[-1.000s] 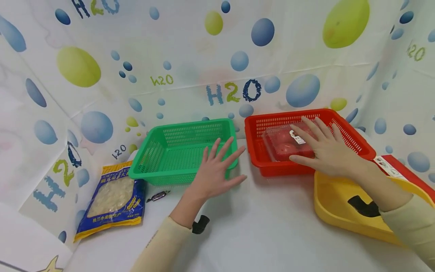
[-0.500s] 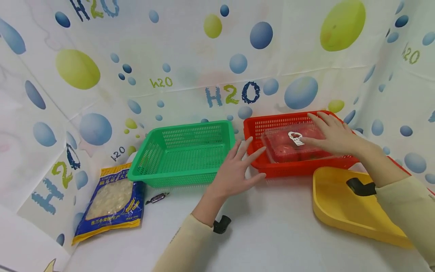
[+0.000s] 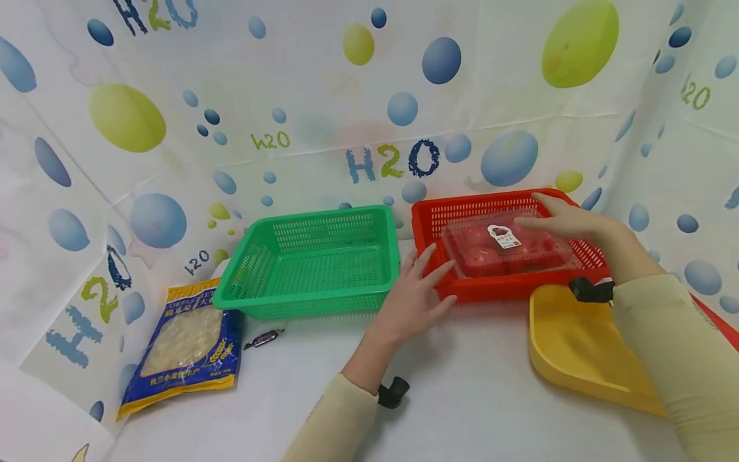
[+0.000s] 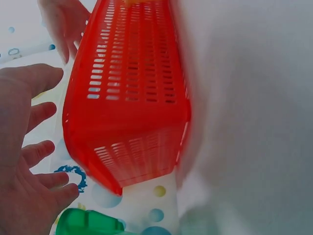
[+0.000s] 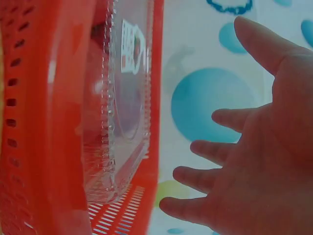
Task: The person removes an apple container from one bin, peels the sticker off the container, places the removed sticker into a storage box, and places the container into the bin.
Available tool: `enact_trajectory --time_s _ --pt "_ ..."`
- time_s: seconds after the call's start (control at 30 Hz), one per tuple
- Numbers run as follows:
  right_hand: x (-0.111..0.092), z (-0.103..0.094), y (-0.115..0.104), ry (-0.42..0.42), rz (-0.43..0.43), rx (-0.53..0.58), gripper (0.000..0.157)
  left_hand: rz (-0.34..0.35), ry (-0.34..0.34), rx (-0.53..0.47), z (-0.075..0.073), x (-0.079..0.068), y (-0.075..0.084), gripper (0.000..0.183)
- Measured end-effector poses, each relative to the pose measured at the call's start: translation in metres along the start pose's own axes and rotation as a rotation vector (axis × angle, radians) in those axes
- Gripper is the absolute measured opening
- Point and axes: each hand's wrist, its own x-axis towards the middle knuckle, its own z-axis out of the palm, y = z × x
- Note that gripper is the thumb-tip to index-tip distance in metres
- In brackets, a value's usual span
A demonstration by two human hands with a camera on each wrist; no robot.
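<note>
In the head view a clear plastic box of round red fruit (image 3: pixel 484 253), with a white label, lies in the red basket (image 3: pixel 496 290). My right hand (image 3: pixel 571 218) hovers over the basket's right part, just above the box's right end. The right wrist view shows this hand (image 5: pixel 264 142) with spread fingers, apart from the box (image 5: pixel 127 117). My left hand (image 3: pixel 411 301) is by the red basket's front left corner, fingers spread and nothing held. In the left wrist view, a gap separates the left hand (image 4: pixel 29 132) from the basket wall (image 4: pixel 127 112).
A green basket (image 3: pixel 306 304) stands left of the red one. At the far left lies a blue and yellow food bag (image 3: pixel 185 340), with a small wrapped candy (image 3: pixel 264 338) beside it. A yellow tray (image 3: pixel 577 369) sits at the front right, partly under the right sleeve.
My left hand has moved right, from the green basket to the red basket's corner. My right hand has shifted right and back, uncovering more of the fruit box. The box stays in place.
</note>
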Motion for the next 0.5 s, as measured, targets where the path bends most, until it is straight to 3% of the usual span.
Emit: enact_trajectory --time_s 0.33,0.5 --pt "0.019 -0.015 0.023 -0.064 0.096 0.162 0.106 -0.083 0.005 0.001 0.013 -0.001 0.0 0.071" --pt "0.026 -0.018 0.039 -0.111 0.142 0.298 0.104 -0.093 0.001 -0.009 0.019 -0.002 -0.002 0.069"
